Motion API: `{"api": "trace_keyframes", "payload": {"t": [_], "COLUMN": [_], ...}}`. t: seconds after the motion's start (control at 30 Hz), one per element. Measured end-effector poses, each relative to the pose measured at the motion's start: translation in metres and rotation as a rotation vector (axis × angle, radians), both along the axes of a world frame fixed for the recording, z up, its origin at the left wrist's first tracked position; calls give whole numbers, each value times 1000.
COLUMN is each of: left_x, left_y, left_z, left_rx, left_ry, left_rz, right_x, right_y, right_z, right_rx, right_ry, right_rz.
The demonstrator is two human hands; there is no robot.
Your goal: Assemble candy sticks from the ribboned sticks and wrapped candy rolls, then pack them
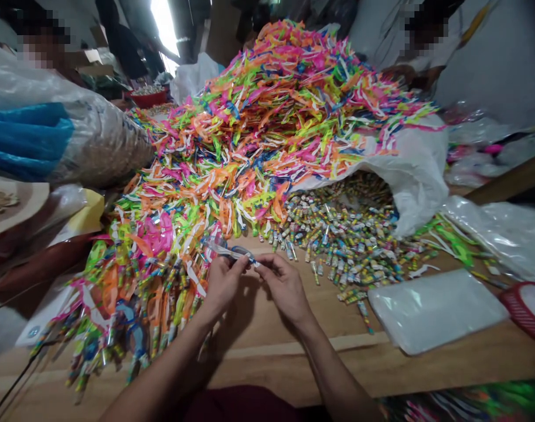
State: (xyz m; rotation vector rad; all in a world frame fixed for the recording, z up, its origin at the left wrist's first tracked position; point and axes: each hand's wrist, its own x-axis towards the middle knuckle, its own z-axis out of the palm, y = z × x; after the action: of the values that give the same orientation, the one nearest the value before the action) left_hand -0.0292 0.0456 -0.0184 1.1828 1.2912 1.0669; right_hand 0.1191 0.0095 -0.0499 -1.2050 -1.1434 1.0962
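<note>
My left hand [223, 284] and my right hand [285, 287] meet above a wooden table [267, 363], pinching a small blue and white plastic strip [236, 252] between their fingertips. Its exact form is hard to make out. Just beyond my left hand rises a huge heap of neon plastic ribbon strips [232, 158], many tied to small printed tubes. Ahead of my right hand, loose small printed tubes [341, 246] spill from a white sack [408, 176].
A flat translucent plastic packet [434, 310] and a red basket [528, 310] lie at the right, beside crumpled clear plastic [496, 234]. A bulging sack [91, 135] fills the left. Co-workers sit beyond the heap, one at the upper right [416, 41].
</note>
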Motion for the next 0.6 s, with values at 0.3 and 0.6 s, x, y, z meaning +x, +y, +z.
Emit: {"api": "trace_keyframes", "payload": {"t": [0.3, 0.6], "left_x": [1, -18], "left_y": [5, 4], "left_z": [8, 19], "left_rx": [-36, 62], "left_ry": [-20, 35], "left_rz": [-93, -155], "right_x": [-2, -13], "right_y": [0, -4], "right_z": [-2, 2], "right_rx": [-12, -52], "right_ry": [71, 124], "right_rz": [14, 54]}}
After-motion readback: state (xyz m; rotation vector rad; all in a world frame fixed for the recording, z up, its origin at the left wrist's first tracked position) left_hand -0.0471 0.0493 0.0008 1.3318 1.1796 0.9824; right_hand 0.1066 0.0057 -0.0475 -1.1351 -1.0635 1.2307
